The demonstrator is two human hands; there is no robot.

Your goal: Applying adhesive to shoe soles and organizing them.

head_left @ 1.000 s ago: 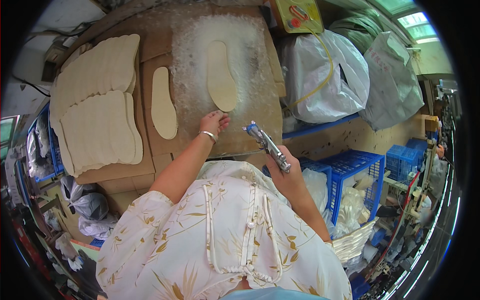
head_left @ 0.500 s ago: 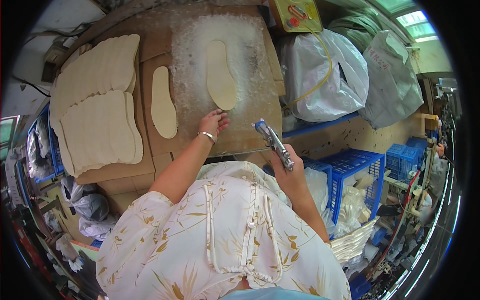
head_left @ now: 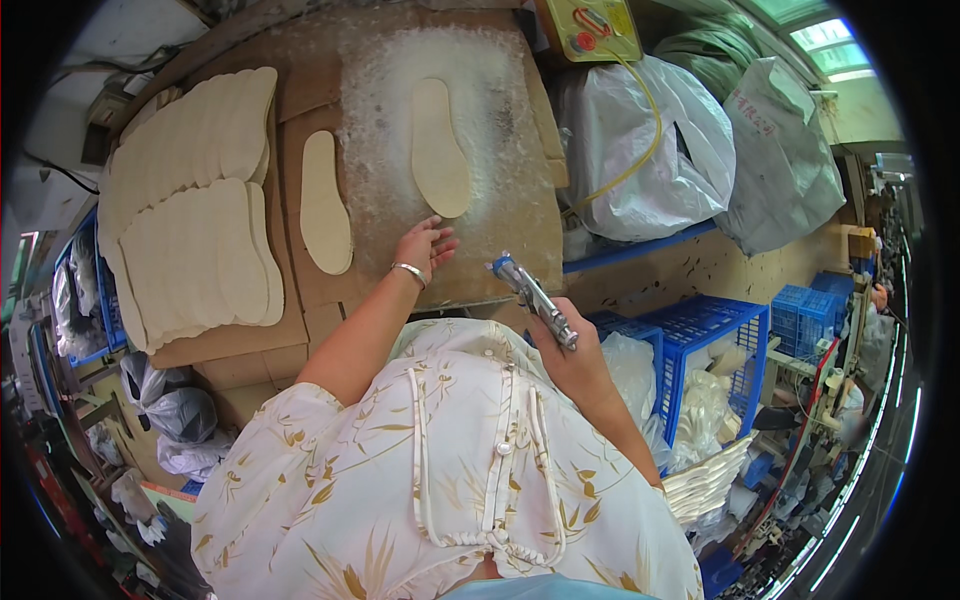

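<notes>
Two bare hands in view. L hand (head_left: pixel 427 248), w/ a bracelet (head_left: pixel 408 272) at its wrist, is released: fingers slightly bent & spread, fingertips right at the near end of the sprayed insole (head_left: pixel 440 150). Can't tell if they touch. That insole lies flat straight ahead of L hand, on cardboard (head_left: pixel 500 245) w/ a whitish, crusty patch all round it.

R hand (head_left: pixel 570 345) is wrapped round a spray gun (head_left: pixel 530 290), silver w/ a blue tip, nozzle end angled fwd & toward the L hand, held near the cardboard's edge, well apart from the insole.

Just left of L hand: second insole (head_left: pixel 326 205), flat, approx. parallel to the first. Farther left: insole pile (head_left: pixel 200 240), 2 overlapping rows. Ahead & to the right of R hand: white bag (head_left: pixel 650 150) w/ a yellow hose (head_left: pixel 610 189) across it, plus a yellow can (head_left: pixel 615 30) beyond. Right of R hand: blue crate (head_left: pixel 715 312) w/ clear plastic stuff inside.
</notes>
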